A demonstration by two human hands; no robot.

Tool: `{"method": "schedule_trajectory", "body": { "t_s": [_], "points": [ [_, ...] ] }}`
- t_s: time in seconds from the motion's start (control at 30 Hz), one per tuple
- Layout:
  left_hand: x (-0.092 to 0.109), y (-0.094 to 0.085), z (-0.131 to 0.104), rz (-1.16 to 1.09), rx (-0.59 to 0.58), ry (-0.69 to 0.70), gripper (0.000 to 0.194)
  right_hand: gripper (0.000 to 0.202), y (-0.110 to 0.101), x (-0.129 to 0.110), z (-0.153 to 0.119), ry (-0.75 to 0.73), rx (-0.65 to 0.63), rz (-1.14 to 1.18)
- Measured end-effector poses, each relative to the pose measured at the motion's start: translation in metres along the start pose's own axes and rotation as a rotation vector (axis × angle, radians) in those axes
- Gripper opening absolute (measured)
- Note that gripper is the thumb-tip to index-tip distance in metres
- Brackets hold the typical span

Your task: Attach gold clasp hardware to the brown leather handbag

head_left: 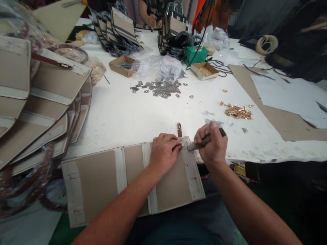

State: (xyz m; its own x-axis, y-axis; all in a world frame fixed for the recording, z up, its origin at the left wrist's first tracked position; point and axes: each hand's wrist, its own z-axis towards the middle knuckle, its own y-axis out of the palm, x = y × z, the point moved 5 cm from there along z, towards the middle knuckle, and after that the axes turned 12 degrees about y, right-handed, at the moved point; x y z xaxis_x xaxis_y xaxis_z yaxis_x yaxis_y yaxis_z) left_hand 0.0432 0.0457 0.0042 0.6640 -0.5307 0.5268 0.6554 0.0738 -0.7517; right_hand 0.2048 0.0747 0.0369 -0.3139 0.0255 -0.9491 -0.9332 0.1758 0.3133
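A long bag panel (pixel 97 180), beige with pale strips across it, lies at the table's front edge and overhangs toward me. My left hand (pixel 165 151) rests on its right part, fingers curled and fingertips pinched near the top corner. What they pinch, if anything, is too small to make out. My right hand (pixel 213 144) is wrapped round a thick, grey, tapered tool (pixel 198 144) with a black end. The tool's grey tip meets the panel just right of my left fingertips. A brown strap with a metal buckle (pixel 179 129) sticks out past the panel's far edge.
Stacked similar panels (pixel 51 81) rise at the left. Grey metal plates (pixel 163 88) and gold-coloured fittings (pixel 237 111) lie in piles. Behind are small cardboard boxes (pixel 204 70), a green box (pixel 196 55) with cables and dark bags (pixel 122 27). Another person's hands (pixel 154 22) are across the table.
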Motion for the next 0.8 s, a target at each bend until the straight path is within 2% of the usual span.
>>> {"method": "schedule_trajectory", "body": {
  "t_s": [0.1,0.2,0.33,0.47,0.57,0.67,0.8],
  "points": [
    [-0.001,0.001,0.0,-0.006,-0.01,-0.011,0.006,0.044,0.005,-0.002,0.008,0.01,0.026,0.056],
    [-0.003,0.002,0.0,-0.019,-0.017,-0.02,0.006,0.044,0.012,0.002,0.011,0.0,0.013,0.008],
    [-0.009,0.003,0.0,-0.077,-0.028,-0.025,0.009,0.042,0.02,0.009,0.004,-0.061,-0.066,-0.109],
    [-0.017,-0.005,0.006,-0.091,-0.048,-0.032,0.024,0.041,0.027,0.013,-0.005,-0.108,-0.168,-0.275],
    [-0.022,-0.011,0.013,0.077,-0.185,-0.119,0.025,0.041,0.032,0.01,-0.005,-0.1,-0.221,-0.291],
    [-0.025,-0.011,0.018,0.199,-0.351,-0.189,0.044,0.041,0.037,0.001,-0.002,-0.081,-0.26,-0.263],
    [-0.029,-0.005,0.025,0.206,-0.391,-0.164,0.042,0.042,0.042,-0.01,-0.001,-0.13,-0.284,-0.188]
  ]
}}
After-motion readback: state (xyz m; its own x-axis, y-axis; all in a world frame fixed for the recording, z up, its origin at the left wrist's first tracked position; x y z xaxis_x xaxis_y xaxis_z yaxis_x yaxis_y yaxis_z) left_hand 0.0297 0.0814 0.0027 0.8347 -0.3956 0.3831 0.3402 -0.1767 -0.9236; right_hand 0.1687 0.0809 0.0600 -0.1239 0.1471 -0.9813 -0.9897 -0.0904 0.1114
